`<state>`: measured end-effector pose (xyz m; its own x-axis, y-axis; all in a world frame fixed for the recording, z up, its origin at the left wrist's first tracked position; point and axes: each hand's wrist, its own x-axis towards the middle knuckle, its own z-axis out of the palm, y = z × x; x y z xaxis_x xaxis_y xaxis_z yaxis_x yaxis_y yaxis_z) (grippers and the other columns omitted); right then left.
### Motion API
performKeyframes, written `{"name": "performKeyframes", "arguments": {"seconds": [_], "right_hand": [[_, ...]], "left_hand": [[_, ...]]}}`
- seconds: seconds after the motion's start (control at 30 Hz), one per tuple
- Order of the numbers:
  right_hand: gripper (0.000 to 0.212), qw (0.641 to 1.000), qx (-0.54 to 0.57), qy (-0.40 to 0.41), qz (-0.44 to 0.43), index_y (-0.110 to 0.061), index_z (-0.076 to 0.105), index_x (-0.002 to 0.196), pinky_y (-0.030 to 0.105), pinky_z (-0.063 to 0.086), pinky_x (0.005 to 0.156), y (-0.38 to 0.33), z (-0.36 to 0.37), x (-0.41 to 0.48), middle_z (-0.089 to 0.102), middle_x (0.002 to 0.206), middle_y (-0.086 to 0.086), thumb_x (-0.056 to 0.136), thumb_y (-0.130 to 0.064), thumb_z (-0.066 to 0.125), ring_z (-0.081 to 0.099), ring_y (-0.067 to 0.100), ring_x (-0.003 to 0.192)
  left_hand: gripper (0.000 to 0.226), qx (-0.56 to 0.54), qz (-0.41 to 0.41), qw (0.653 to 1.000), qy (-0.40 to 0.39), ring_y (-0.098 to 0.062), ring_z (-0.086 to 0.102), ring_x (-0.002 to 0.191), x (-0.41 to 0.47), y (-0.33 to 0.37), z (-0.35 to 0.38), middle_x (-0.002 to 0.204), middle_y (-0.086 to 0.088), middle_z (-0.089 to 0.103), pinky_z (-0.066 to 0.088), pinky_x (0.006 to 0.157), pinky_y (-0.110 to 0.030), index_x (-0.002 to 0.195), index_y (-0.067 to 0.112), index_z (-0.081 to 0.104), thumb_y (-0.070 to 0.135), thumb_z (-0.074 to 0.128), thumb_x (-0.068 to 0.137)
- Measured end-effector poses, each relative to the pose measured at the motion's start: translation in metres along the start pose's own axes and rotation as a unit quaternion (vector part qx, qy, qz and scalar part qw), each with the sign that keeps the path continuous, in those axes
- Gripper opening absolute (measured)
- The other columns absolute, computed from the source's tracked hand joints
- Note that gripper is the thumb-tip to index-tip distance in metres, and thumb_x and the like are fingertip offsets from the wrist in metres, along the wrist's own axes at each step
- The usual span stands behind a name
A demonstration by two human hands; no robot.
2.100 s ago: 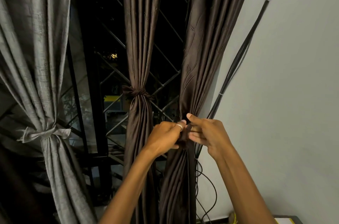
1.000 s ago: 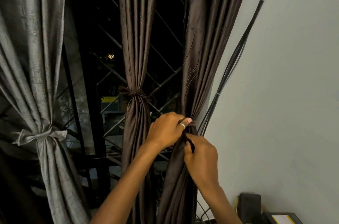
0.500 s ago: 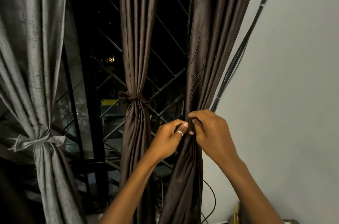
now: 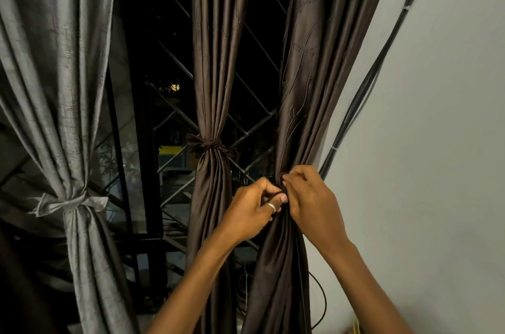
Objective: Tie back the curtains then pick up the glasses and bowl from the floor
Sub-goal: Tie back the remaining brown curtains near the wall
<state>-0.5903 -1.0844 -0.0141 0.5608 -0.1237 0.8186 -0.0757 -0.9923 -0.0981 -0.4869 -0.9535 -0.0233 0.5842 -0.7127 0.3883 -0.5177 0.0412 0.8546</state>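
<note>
Three curtains hang before a dark window. The grey curtain at the left is gathered by a grey tie. The middle brown curtain is gathered by a brown tie. At the right brown curtain, my left hand, wearing a ring, and my right hand meet at its gathered waist. Both pinch a dark tie strip that my fingers mostly hide. No glasses, bowl or floor are in view.
A pale wall stands close on the right, with black cables running down it beside the curtain. Behind the curtains a metal window grille crosses the dark opening. A looped cable hangs low by the wall.
My right hand rose from below the gathered waist to beside my left hand and now pinches the tie there. The view shifted slightly.
</note>
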Motion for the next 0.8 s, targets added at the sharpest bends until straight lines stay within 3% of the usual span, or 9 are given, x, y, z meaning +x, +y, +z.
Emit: {"name": "performKeyframes", "arguments": {"seconds": [0.1, 0.2, 0.3, 0.4, 0.47, 0.6, 0.67, 0.8], "right_hand": [[0.028, 0.999, -0.014, -0.037, -0.005, -0.002, 0.071, 0.116, 0.035, 0.058, 0.085, -0.001, 0.004, -0.008, 0.056, 0.126, 0.012, 0.091, -0.009, 0.06, 0.06, 0.024, 0.109], [0.039, 0.997, -0.039, -0.064, 0.012, -0.012, 0.07, 0.117, 0.038, 0.044, 0.097, -0.005, 0.004, -0.018, 0.052, 0.133, 0.008, 0.081, -0.02, 0.058, 0.049, 0.026, 0.122], [0.033, 0.995, -0.068, -0.059, 0.043, -0.018, 0.07, 0.105, 0.037, 0.036, 0.093, -0.007, 0.006, -0.022, 0.05, 0.132, 0.005, 0.078, -0.036, 0.071, 0.044, 0.027, 0.123], [0.035, 0.991, -0.099, -0.047, 0.072, -0.015, 0.069, 0.095, 0.039, 0.038, 0.085, -0.006, 0.012, -0.018, 0.05, 0.126, 0.007, 0.072, -0.039, 0.08, 0.044, 0.029, 0.119], [0.035, 0.989, -0.12, -0.037, 0.075, -0.013, 0.07, 0.088, 0.041, 0.038, 0.082, -0.004, 0.014, -0.012, 0.05, 0.118, 0.007, 0.069, -0.039, 0.082, 0.045, 0.029, 0.116], [0.04, 0.985, -0.147, -0.042, 0.078, -0.015, 0.071, 0.083, 0.043, 0.033, 0.09, -0.001, 0.014, -0.001, 0.049, 0.108, 0.004, 0.066, -0.05, 0.081, 0.043, 0.027, 0.11], [0.044, 0.983, -0.145, -0.07, 0.083, -0.02, 0.071, 0.086, 0.044, 0.032, 0.094, 0.001, 0.013, 0.004, 0.045, 0.108, 0.001, 0.066, -0.058, 0.081, 0.04, 0.025, 0.108], [0.042, 0.981, -0.098, -0.149, 0.078, -0.03, 0.07, 0.1, 0.04, 0.028, 0.095, 0.008, 0.009, 0.017, 0.03, 0.109, -0.008, 0.073, -0.061, 0.077, 0.036, 0.021, 0.109]], "left_hand": [[0.007, 0.033, 0.015, 0.999, 0.003, -0.012, 0.071, 0.074, -0.001, 0.004, -0.003, 0.082, 0.001, 0.073, 0.061, 0.073, -0.046, 0.099, 0.02, 0.066, 0.027, 0.065, 0.098], [0.01, 0.076, 0.033, 0.996, 0.015, -0.011, 0.071, 0.073, -0.001, 0.011, -0.009, 0.08, 0.003, 0.074, 0.06, 0.072, -0.045, 0.101, 0.023, 0.067, 0.032, 0.063, 0.099], [0.015, 0.216, 0.076, 0.973, 0.027, -0.011, 0.064, 0.067, -0.002, 0.022, -0.01, 0.075, 0.009, 0.065, 0.053, 0.06, -0.039, 0.103, 0.026, 0.063, 0.039, 0.057, 0.1], [0.015, 0.334, 0.126, 0.932, 0.056, -0.018, 0.066, 0.079, 0.001, 0.029, -0.005, 0.084, 0.007, 0.067, 0.052, 0.062, -0.036, 0.104, 0.024, 0.059, 0.038, 0.053, 0.102], [0.013, 0.338, 0.137, 0.929, 0.068, -0.019, 0.067, 0.081, 0.004, 0.031, -0.003, 0.088, 0.005, 0.07, 0.054, 0.064, -0.037, 0.102, 0.025, 0.06, 0.037, 0.055, 0.101], [0.007, 0.261, 0.064, 0.961, 0.07, -0.008, 0.057, 0.059, 0.016, 0.031, -0.004, 0.065, 0.008, 0.06, 0.045, 0.051, -0.031, 0.091, 0.03, 0.066, 0.033, 0.064, 0.096], [0.008, 0.224, 0.047, 0.971, 0.066, -0.01, 0.059, 0.056, 0.021, 0.03, -0.005, 0.065, 0.003, 0.064, 0.052, 0.052, -0.038, 0.087, 0.03, 0.067, 0.033, 0.067, 0.094], [0.011, 0.208, 0.016, 0.976, 0.059, -0.01, 0.062, 0.061, 0.031, 0.028, -0.009, 0.068, 0.003, 0.068, 0.051, 0.058, -0.034, 0.083, 0.029, 0.067, 0.034, 0.071, 0.092]]}}
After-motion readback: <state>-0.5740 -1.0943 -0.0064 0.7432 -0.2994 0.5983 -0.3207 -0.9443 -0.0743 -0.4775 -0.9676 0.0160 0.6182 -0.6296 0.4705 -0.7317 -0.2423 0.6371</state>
